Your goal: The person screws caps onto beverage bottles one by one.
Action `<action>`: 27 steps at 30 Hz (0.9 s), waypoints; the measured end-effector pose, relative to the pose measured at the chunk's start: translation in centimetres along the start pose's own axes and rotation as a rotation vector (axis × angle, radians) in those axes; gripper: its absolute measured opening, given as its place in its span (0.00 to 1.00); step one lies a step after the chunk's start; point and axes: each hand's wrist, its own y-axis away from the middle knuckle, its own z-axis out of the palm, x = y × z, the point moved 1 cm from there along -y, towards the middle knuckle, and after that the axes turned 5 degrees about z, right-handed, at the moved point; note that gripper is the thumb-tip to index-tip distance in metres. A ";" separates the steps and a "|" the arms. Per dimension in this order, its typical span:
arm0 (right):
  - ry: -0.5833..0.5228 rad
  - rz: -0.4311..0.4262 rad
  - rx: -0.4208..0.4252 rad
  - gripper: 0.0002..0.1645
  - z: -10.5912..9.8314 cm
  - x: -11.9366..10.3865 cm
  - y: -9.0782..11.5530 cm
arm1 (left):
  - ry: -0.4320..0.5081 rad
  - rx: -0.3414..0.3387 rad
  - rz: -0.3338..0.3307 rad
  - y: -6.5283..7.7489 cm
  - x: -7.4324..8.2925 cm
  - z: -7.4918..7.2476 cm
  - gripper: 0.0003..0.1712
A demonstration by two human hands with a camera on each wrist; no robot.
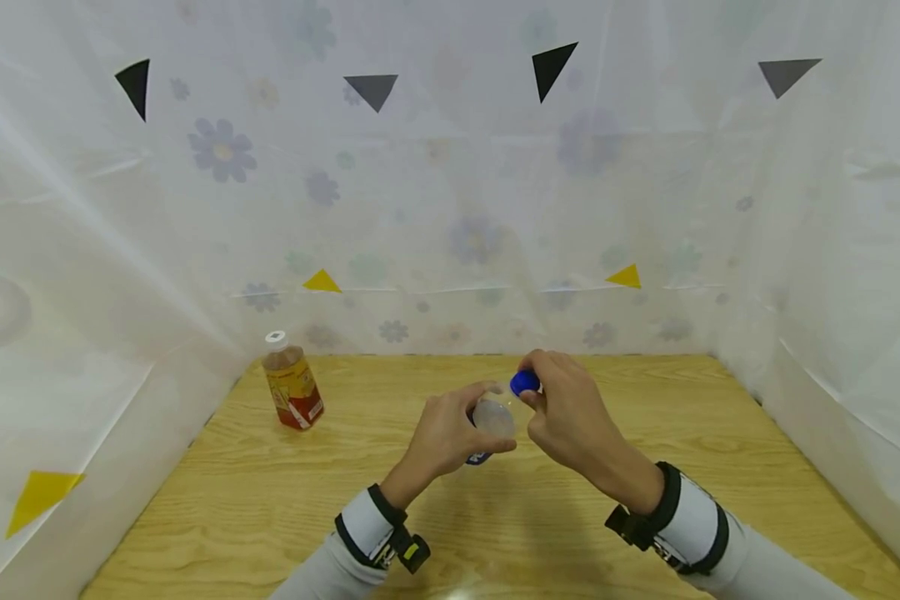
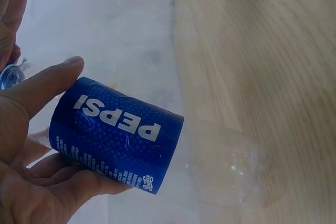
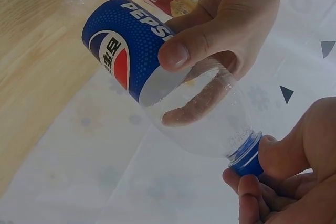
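A clear plastic Pepsi bottle (image 1: 492,419) with a blue label (image 2: 119,129) is in my left hand (image 1: 441,429), thumb and fingers curled round its label and upper body. My right hand (image 1: 570,410) pinches the blue cap (image 1: 525,382) between thumb and fingers. In the right wrist view, the cap (image 3: 249,162) sits at the mouth of the bottle, whose neck tilts toward the right hand. The bottle looks see-through above and below the label. Its base is close over the wooden table in the left wrist view.
A bottle with a white cap and a red and yellow label (image 1: 295,390) stands on the wooden table (image 1: 285,508) at the left. White sheeting with flower prints and stuck-on triangles (image 1: 450,183) walls in the back and both sides.
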 end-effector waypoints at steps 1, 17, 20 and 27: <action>0.000 -0.002 0.002 0.13 0.0 0.0 0.0 | -0.001 0.003 0.001 0.0 0.0 0.0 0.39; 0.000 -0.021 0.000 0.12 0.0 0.0 0.2 | 0.015 -0.013 0.002 0.0 0.0 -0.2 0.37; -0.001 -0.027 0.000 0.13 0.0 -0.1 0.2 | 0.015 -0.011 0.006 0.0 0.0 -0.2 0.37; -0.028 -0.041 0.008 0.14 0.2 0.1 0.3 | -0.006 -0.003 -0.002 0.1 0.0 -0.1 0.37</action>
